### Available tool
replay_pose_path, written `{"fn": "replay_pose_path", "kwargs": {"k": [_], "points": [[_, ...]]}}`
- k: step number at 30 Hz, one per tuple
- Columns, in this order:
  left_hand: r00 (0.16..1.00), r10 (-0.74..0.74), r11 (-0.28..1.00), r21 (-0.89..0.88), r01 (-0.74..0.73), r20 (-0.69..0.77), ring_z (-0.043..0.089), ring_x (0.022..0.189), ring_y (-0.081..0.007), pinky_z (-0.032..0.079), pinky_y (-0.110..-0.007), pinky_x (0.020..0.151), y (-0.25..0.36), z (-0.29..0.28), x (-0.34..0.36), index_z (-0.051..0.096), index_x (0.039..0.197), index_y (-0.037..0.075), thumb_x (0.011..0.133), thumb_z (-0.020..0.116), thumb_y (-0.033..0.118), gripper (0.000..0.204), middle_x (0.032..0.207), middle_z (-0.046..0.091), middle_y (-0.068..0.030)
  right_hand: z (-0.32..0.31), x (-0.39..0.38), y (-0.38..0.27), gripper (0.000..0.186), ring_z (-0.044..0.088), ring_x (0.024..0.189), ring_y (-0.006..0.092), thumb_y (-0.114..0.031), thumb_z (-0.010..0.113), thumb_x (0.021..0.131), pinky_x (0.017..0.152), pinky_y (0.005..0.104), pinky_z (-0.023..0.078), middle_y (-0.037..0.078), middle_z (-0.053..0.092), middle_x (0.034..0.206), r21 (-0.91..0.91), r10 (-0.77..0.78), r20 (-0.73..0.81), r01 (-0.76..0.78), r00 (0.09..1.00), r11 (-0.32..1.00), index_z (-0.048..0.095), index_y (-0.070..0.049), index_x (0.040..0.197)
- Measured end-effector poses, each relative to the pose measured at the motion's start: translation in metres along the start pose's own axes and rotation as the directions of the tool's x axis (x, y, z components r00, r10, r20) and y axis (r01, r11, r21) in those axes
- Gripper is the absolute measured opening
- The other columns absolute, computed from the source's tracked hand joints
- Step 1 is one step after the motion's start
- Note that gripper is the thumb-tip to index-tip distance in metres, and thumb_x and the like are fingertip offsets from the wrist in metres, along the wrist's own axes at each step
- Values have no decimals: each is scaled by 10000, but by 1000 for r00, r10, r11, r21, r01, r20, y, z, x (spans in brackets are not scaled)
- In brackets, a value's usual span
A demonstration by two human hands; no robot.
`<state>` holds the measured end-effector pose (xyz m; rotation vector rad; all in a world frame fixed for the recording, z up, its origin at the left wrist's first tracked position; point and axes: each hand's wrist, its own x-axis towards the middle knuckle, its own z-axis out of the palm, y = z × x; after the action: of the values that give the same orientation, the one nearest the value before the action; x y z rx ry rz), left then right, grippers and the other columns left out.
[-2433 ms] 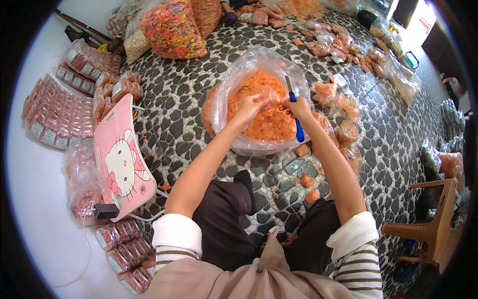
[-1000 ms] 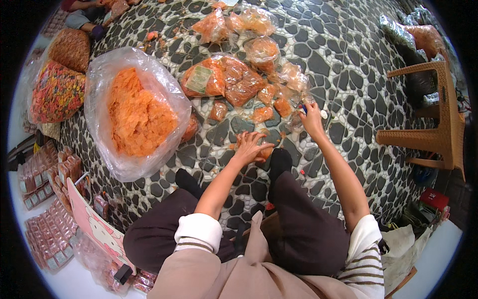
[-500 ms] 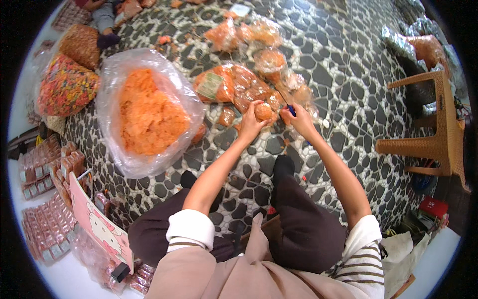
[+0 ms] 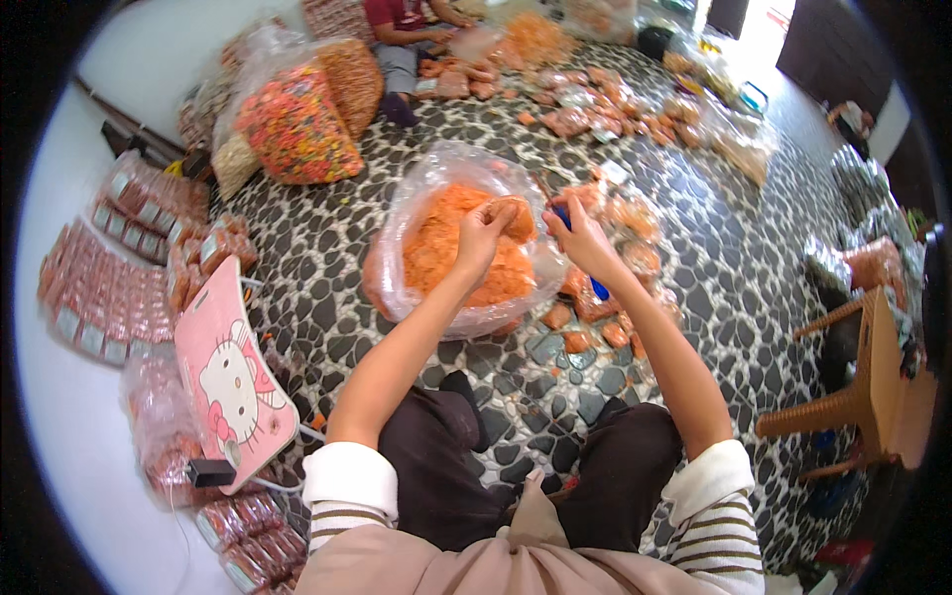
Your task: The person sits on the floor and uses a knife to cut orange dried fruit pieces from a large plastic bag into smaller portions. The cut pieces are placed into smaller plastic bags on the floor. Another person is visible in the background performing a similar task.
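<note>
My left hand [image 4: 483, 234] pinches a small clear packet of orange-brown food [image 4: 520, 222] above a big open plastic bag [image 4: 405, 188]. Shredded orange food [image 4: 436, 248] fills that bag. Just right of the packet, my right hand [image 4: 583, 243] is closed on a slim blue-handled tool [image 4: 561, 215]. Its blue also shows below the hand. The working end is hard to make out, so I cannot tell whether it touches the packet. Filled clear packets [image 4: 635, 220] lie on the floor beyond and beside my right hand.
A pink folding table [image 4: 213, 337] stands at the left beside rows of packed goods [image 4: 109, 288]. Large sacks of colourful snacks [image 4: 302, 129] sit farther back, near another person [image 4: 402, 40]. Many packets [image 4: 605, 104] cover the far floor. A brown plastic chair [image 4: 868, 382] is at the right.
My view has swung left and up, showing more of the far room. My hands, with packet and blue-handled tool, have moved from over the loose packets to the open bag.
</note>
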<state>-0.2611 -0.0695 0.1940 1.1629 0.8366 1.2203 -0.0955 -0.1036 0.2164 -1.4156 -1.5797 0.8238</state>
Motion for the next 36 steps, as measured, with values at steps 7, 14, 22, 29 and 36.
{"fn": "replay_pose_path", "kwargs": {"k": [7, 14, 22, 29, 36], "points": [[930, 160, 987, 78, -142, -330, 534, 717, -74, 423, -228, 655, 9, -54, -6, 624, 899, -27, 821, 622, 183, 225, 818, 623, -33, 51, -19, -45, 130, 596, 671, 377, -115, 427, 875, 559, 456, 466, 202, 590, 773, -624, -315, 99, 306, 944, 719, 415, -29, 972], [911, 236, 967, 176, -185, -338, 547, 753, -105, 428, -243, 693, 0, -69, -5, 626, 908, -43, 806, 635, 176, 242, 842, 633, -60, 68, -12, -29, 184, 587, 664, 375, -177, 444, 886, 539, 459, 456, 186, 586, 737, -634, -344, 122, 340, 931, 695, 446, -53, 1022], [902, 115, 972, -141, -189, -417, 550, 785, -86, 433, -213, 703, 4, -87, 10, 622, 920, -6, 827, 618, 142, 175, 866, 618, -26, 67, -16, 32, 140, 595, 677, 389, -112, 444, 844, 577, 474, 468, 238, 579, 704, -590, -152, 245, 271, 958, 760, 512, -14, 918], [984, -145, 958, -263, 114, -103, 578, 843, -83, 478, -245, 708, -5, -78, 5, 580, 1000, 89, 851, 585, 238, 211, 921, 607, 9, 66, 20, 22, 286, 538, 501, 241, -282, 611, 811, 470, 326, 395, 95, 573, 619, -162, -169, -112, 149, 979, 975, 594, -28, 941], [977, -209, 961, -191, 198, -36, 530, 929, -139, 452, -306, 790, 2, -67, -6, 568, 1036, 92, 841, 595, 232, 242, 1004, 552, -20, 68, 39, -2, 263, 512, 550, 148, -242, 695, 711, 553, 303, 404, 69, 580, 597, 63, 64, 85, -70, 994, 996, 630, 4, 776]]}}
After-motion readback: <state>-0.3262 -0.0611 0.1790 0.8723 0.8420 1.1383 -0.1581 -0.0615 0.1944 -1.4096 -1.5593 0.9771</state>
